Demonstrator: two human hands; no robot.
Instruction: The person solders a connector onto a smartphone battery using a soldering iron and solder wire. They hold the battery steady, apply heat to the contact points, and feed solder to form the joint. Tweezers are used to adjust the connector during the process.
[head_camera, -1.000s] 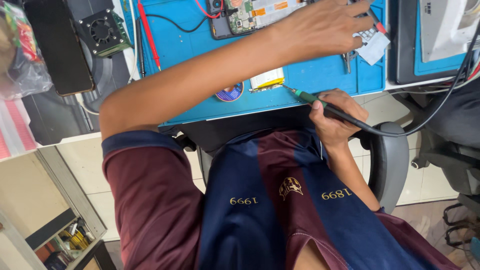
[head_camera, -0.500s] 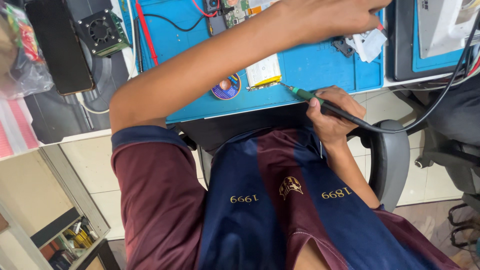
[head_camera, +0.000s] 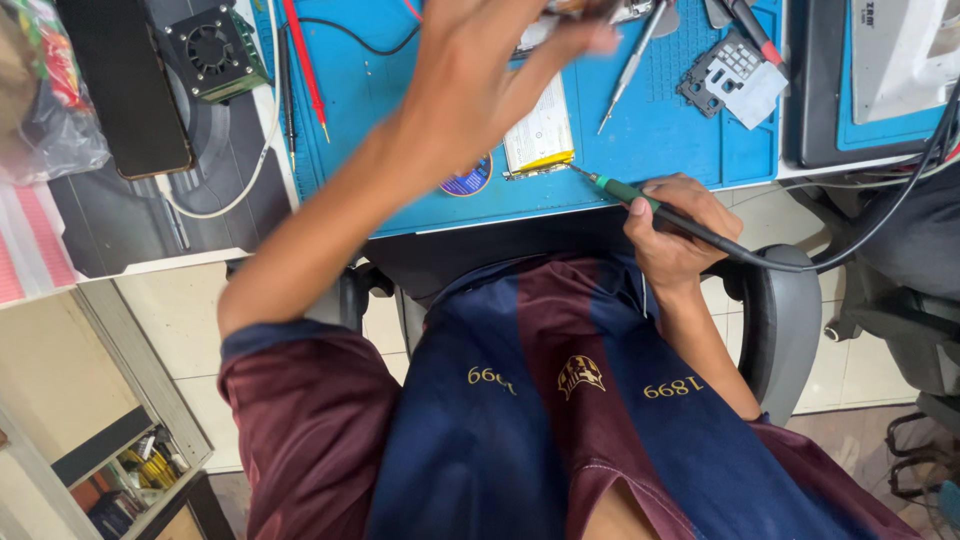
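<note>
My right hand (head_camera: 675, 235) grips a soldering iron (head_camera: 622, 191) with a green collar. Its tip points at the near corner of a flat silver battery with a yellow edge (head_camera: 540, 135), which lies on the blue work mat (head_camera: 680, 130). The iron's black cable (head_camera: 850, 250) trails off to the right. My left hand (head_camera: 500, 70) hangs blurred above the mat, fingers stretched toward a circuit board (head_camera: 585, 10) at the top edge. Whether it holds the board is unclear. My left forearm crosses the mat's near edge.
Tweezers (head_camera: 630, 70), a grey metal frame (head_camera: 735, 75) and a round blue disc (head_camera: 467, 178) lie on the mat. A red probe (head_camera: 305, 70), a small black fan (head_camera: 215, 50) and a black phone (head_camera: 125, 90) sit to the left. A black unit (head_camera: 880, 80) stands at right.
My left hand has pulled back from the board at the far side and now hovers lifted and blurred. My right hand keeps the iron in the same place near the battery.
</note>
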